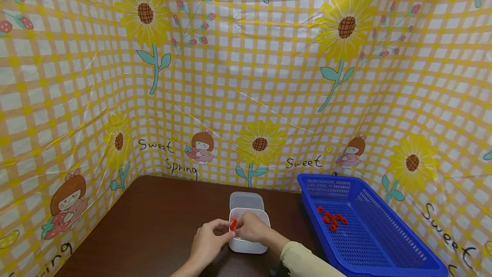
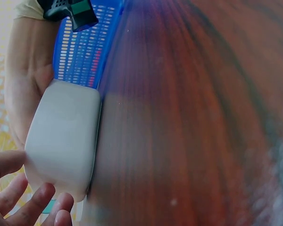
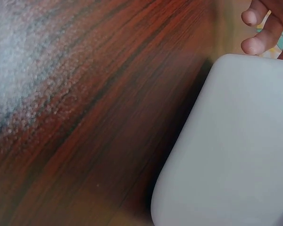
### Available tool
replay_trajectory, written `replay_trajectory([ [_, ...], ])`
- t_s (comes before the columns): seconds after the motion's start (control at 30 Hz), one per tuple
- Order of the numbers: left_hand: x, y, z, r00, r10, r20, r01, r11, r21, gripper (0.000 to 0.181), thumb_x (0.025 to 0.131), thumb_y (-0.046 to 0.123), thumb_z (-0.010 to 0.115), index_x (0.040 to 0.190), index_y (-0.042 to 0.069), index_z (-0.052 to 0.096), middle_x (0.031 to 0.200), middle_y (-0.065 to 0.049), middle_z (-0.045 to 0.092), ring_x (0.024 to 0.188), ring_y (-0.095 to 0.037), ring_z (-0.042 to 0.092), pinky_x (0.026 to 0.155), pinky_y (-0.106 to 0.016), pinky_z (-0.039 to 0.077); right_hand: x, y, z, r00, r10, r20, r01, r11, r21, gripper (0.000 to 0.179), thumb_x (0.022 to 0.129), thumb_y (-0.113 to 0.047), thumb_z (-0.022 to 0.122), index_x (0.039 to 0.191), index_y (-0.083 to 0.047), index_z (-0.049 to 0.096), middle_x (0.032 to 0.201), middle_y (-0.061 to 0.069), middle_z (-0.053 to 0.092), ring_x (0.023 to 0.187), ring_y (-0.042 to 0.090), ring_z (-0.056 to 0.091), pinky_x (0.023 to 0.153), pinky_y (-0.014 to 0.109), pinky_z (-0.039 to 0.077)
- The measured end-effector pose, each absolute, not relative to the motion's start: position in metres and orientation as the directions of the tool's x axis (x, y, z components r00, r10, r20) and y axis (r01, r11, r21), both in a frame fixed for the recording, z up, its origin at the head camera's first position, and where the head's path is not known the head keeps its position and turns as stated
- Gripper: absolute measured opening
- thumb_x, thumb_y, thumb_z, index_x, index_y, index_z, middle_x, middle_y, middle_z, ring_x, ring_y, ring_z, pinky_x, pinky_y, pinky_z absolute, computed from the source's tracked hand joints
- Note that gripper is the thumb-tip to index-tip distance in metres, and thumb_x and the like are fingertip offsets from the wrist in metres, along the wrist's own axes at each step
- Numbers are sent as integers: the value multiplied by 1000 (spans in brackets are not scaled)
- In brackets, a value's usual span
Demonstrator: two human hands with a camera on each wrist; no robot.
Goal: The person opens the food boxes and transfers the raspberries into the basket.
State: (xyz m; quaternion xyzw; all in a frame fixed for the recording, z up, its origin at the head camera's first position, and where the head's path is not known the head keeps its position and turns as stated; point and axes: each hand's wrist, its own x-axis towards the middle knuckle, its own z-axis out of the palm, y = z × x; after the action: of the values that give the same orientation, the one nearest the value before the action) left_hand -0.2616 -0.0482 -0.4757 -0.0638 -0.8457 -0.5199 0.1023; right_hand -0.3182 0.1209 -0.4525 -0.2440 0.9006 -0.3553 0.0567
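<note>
A white box (image 1: 249,247) sits on the table in the head view, a small red piece (image 1: 232,225) at its left rim. My right hand (image 1: 254,228) reaches into the box from the right, its fingertips pinching the red piece. My left hand (image 1: 209,239) is at the box's left side, index finger and thumb stretched toward the piece, the other fingers loosely bent. In the left wrist view the left hand's fingers (image 2: 34,205) are spread beside the box wall (image 2: 66,132). The right fingertips are partly hidden inside the box.
A translucent lid (image 1: 247,201) lies right behind the box. To the right, a blue basket (image 1: 384,243) holds several small red pieces (image 1: 332,221) near its left side. The brown table (image 1: 165,213) meets a checked, flower-printed cloth (image 1: 230,97) at the back and sides.
</note>
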Motion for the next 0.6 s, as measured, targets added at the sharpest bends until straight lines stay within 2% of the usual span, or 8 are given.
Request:
replay_trajectory([
  [0.3, -264, -48, -477, -974, 5, 228, 205, 452, 868, 28, 82, 36, 81, 106, 21, 77, 89, 10, 73, 66, -4, 58, 58, -28, 42, -320, 121, -453, -874, -480, 68, -400, 634, -662, 23, 82, -2, 68, 59, -4, 69, 50, -14, 42, 48, 3, 33, 46, 20, 24],
  [0.6, -265, -49, -477, -972, 10, 233, 212, 455, 865, 28, 82, 36, 81, 105, 22, 77, 89, 10, 73, 69, -5, 59, 60, -29, 43, -320, 120, -451, -860, -501, 93, -441, 640, -629, 17, 79, -2, 71, 63, -3, 71, 54, -12, 48, 54, 3, 38, 49, 19, 28],
])
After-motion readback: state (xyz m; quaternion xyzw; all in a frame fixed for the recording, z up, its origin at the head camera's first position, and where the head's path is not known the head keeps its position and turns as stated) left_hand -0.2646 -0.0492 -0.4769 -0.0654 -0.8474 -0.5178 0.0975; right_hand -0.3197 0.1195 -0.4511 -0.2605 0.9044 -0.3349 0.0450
